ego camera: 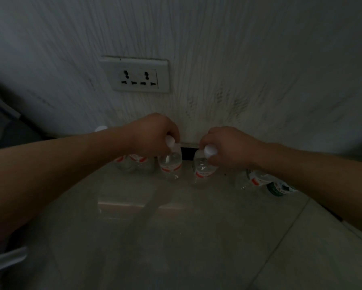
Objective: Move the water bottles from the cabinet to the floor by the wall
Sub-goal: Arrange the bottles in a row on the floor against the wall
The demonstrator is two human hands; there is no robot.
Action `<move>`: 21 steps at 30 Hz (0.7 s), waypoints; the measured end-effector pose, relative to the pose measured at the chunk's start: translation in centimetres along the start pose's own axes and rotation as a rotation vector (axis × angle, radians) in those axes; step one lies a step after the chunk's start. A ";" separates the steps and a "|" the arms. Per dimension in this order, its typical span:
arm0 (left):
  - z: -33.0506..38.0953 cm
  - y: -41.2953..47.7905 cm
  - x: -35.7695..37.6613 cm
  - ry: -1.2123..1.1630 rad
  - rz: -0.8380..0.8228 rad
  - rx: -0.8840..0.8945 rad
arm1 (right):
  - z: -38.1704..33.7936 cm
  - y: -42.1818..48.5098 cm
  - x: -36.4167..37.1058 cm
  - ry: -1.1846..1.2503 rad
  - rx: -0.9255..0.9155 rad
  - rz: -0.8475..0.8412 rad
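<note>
Head view is suggesting a task well under way. The pale, streaked wall (259, 59) is filling the upper half of the frame and the glossy tiled floor (176, 237) is spreading across the lower half. Water bottles are already lining up where the two meet.

At centre, the left hand (155, 135) is curling its fingers round the white cap and neck of the left bottle (170, 164). Just right of it, the right hand (228, 147) is gripping the right bottle (203, 170) the same way. Both are hanging upright close to the floor; whether their bases are touching down cannot be told.

Earlier-placed bottles (132, 162) are standing behind the left forearm, and more bottles (253, 178) are lying under the right one, beside a green-labelled bottle (277, 190).

No cabinet is showing, so what is remaining there is unknown.

Dim light is reflecting off the tiles, and a double socket plate (136, 75) is sitting on the wall at upper left of centre.
</note>
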State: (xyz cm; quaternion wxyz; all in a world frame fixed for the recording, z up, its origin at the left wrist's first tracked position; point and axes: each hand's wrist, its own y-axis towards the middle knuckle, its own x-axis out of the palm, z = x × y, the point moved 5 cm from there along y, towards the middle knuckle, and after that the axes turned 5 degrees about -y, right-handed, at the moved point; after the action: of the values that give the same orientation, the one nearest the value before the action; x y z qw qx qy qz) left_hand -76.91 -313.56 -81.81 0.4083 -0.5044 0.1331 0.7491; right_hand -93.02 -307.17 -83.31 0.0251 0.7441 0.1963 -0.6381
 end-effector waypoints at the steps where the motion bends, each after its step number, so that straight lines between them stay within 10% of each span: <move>1: 0.0 -0.1 0.1 -0.003 -0.008 0.006 | -0.1 0.0 0.0 -0.002 0.000 -0.003; 21: -1.1 0.1 0.1 -0.020 0.010 0.081 | -0.8 1.4 -0.9 0.006 0.015 0.116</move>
State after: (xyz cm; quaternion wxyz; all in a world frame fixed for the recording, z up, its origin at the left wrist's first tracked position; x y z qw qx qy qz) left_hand -76.31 -314.23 -82.43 0.4259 -0.4794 0.1617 0.7501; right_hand -91.95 -308.47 -82.58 0.0556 0.7564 0.1483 -0.6346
